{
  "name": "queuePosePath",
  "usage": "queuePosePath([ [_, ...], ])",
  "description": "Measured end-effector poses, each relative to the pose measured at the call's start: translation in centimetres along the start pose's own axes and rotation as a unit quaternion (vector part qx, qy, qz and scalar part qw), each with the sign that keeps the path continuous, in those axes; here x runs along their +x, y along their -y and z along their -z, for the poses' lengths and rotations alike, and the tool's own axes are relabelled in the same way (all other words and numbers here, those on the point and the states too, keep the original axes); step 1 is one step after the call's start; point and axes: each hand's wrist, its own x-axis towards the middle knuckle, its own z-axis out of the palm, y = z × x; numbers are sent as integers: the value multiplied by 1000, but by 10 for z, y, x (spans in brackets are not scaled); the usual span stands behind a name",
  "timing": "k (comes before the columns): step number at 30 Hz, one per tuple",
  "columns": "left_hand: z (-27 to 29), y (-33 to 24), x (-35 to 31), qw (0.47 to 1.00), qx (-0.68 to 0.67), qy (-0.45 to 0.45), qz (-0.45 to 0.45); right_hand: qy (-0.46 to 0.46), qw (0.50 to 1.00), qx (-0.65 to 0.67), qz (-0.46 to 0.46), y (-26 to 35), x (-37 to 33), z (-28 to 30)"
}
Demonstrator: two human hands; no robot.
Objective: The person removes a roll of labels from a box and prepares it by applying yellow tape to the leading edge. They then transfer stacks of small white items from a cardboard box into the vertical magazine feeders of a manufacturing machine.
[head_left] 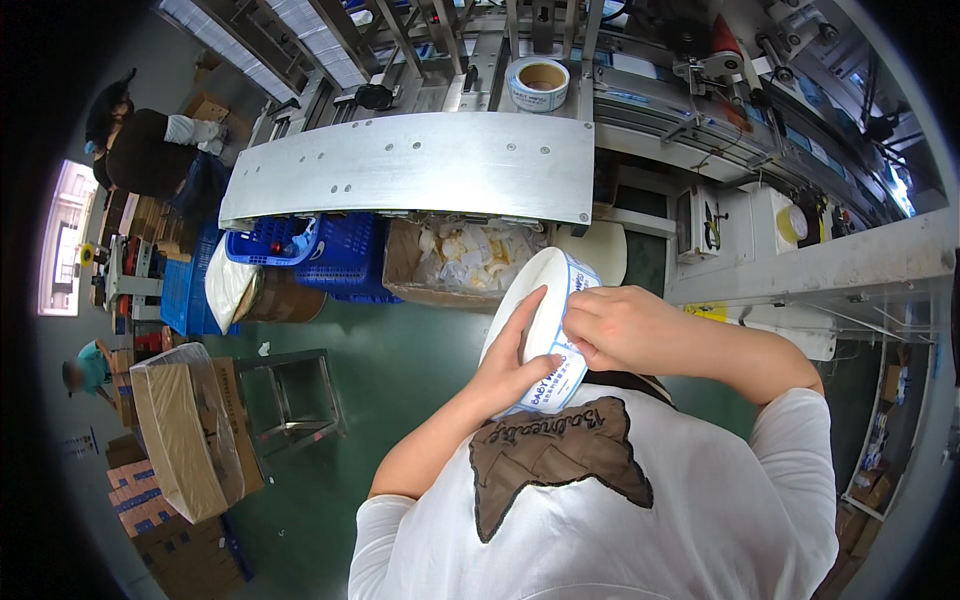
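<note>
The left hand (507, 378) clamps the label roll (547, 318); I can't tell if the right hand (612, 328) pinches. Hard pulling could rip labels.

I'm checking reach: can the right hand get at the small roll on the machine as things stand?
Probably not straight away: the right hand is on the large roll, and the metal plate lies between that hand and the small roll.
</note>
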Motion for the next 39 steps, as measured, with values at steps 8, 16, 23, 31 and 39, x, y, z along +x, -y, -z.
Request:
queuePosePath([
  [8, 3, -1, 1, 1000, -20, -6, 5, -29, 982, 168, -84, -1, -8, 5],
  [16, 7, -3, 3, 1000, -9, -5, 12, -98, 990, 91, -37, -5, -9, -11],
  [23, 7, 2, 8, 999, -19, -20, 27, -51, 998, 4, -32, -2, -5, -16],
  [31, 5, -3, 7, 999, -19, -25, 29, -31, 998, -61, -16, 7, -7, -7],
  [39, 4, -5, 6, 999, -23, -29, 37, -35, 997, -58, -26, 15, -12, -7],
])
